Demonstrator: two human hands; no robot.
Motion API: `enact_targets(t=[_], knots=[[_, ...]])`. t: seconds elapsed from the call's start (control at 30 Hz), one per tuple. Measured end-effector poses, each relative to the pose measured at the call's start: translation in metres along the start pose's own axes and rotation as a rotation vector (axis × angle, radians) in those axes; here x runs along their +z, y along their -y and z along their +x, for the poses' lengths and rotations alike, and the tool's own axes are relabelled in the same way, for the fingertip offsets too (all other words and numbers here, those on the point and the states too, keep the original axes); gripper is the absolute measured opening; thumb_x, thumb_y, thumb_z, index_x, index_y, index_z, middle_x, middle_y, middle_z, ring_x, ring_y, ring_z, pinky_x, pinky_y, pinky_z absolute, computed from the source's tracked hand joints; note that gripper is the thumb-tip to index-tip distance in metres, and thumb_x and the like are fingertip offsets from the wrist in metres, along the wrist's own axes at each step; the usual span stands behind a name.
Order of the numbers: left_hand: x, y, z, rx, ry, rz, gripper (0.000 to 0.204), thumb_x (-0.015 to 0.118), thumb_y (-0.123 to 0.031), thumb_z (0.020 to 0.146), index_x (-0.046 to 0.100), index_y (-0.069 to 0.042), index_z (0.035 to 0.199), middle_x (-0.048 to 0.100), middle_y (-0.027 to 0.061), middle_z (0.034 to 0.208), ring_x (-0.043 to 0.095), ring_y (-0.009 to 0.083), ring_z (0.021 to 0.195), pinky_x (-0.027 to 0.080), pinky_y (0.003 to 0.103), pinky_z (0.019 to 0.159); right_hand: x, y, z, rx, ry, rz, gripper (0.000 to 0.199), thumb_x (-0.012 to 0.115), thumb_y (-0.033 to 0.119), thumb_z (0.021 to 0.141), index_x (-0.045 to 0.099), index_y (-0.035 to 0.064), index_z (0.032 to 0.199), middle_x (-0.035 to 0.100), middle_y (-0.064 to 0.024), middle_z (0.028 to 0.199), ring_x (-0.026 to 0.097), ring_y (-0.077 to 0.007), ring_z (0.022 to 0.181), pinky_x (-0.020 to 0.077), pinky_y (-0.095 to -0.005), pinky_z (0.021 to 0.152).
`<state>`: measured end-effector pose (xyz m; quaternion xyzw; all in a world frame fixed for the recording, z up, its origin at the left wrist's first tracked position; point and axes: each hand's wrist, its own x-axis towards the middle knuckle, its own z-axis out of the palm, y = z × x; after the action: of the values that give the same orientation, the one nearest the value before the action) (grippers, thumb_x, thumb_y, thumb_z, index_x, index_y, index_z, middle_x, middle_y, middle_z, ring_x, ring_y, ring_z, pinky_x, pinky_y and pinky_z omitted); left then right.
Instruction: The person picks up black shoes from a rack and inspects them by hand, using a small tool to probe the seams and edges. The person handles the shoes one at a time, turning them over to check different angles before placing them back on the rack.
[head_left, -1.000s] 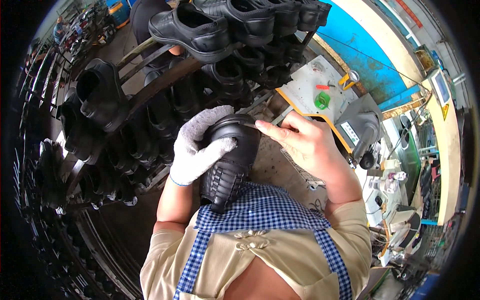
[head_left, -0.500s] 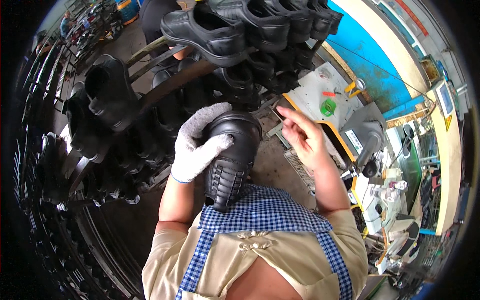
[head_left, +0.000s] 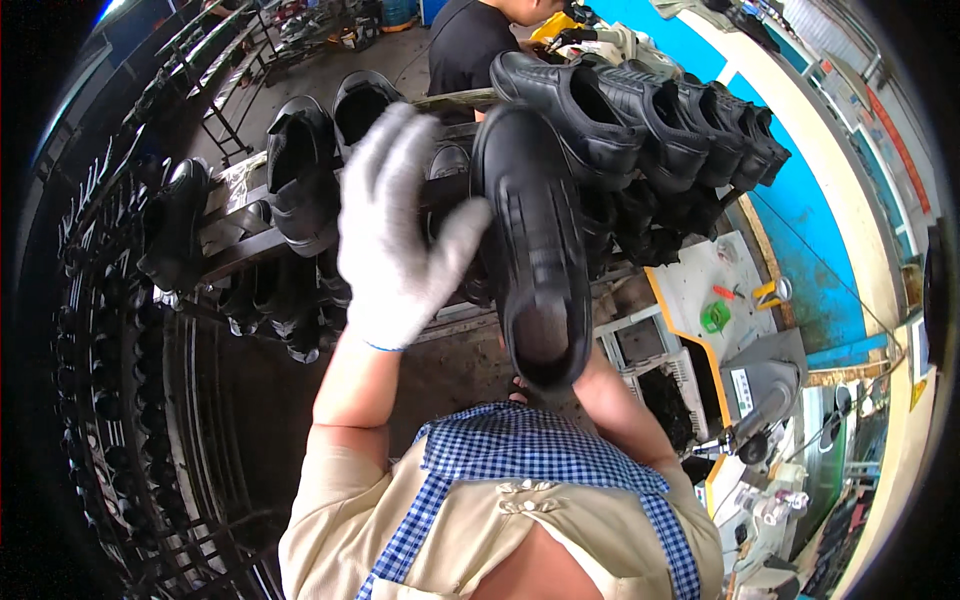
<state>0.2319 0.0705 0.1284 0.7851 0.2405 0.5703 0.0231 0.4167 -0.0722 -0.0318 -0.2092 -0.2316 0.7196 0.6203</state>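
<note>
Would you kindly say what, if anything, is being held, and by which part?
A black shoe, apparently from underneath; the right hand is hidden behind it, so the exact grip is unclear.

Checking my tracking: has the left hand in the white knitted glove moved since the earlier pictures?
Yes: the left hand moved forward and leftward, judged against the dark metal shoe rack.

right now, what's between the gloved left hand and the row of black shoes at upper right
In the head view, a single black shoe, toe pointing up the picture, appears between the left hand and the row of shoes.
</note>
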Motion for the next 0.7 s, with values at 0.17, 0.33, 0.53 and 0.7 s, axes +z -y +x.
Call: enact_targets(t=[0.17,0.33,0.53,0.7], knots=[[-0.03,0.034,0.031,0.165,0.135,0.653,0.041,0.08,-0.027,0.075,0.068,-0.004,0.107,0.067,0.0147,0.108,0.061,0.0348,0.109,0.043,0.049,0.105,0.002,0.054,0.088,0.156,0.239,0.078,0.07,0.047,0.063,0.098,0.058,0.0019,0.13,0.071,-0.0188,0.108,0.066,-0.0176,0.068,0.0448,-0.0233,0.045],[-0.04,0.032,0.035,0.009,0.421,0.513,0.035,0.076,-0.032,0.082,0.069,-0.001,0.097,0.068,0.0174,0.096,0.064,0.0359,0.096,0.05,0.044,0.087,0.038,0.048,0.11,-0.063,-0.308,0.148,0.074,0.041,0.071,0.097,0.064,0.0055,0.122,0.07,-0.0116,0.098,0.061,-0.0124,0.057,0.03,-0.0163,0.037],[-0.046,-0.04,-0.012,-0.192,0.326,-0.027,0.026,0.078,-0.019,0.085,0.066,0.001,0.096,0.064,0.0144,0.077,0.064,0.0308,0.07,0.05,0.036,0.066,0.045,-0.013,0.024,-0.534,-0.004,-0.619,0.098,0.083,0.013,0.082,0.019,0.0059,0.156,0.061,-0.015,0.123,0.065,-0.0122,0.068,0.0424,-0.0205,0.048],[-0.064,-0.088,-0.048,-0.744,0.194,-1.2,0.03,0.073,-0.003,0.088,0.061,0.002,0.114,0.068,0.0098,0.102,0.064,0.0159,0.092,0.051,0.03,0.081,0.091,0.022,-0.023,-0.823,0.07,-1.115,0.115,0.095,0.016,0.067,0.022,0.0011,0.154,0.057,-0.0144,0.13,0.069,-0.015,0.08,0.0545,-0.0251,0.062]])
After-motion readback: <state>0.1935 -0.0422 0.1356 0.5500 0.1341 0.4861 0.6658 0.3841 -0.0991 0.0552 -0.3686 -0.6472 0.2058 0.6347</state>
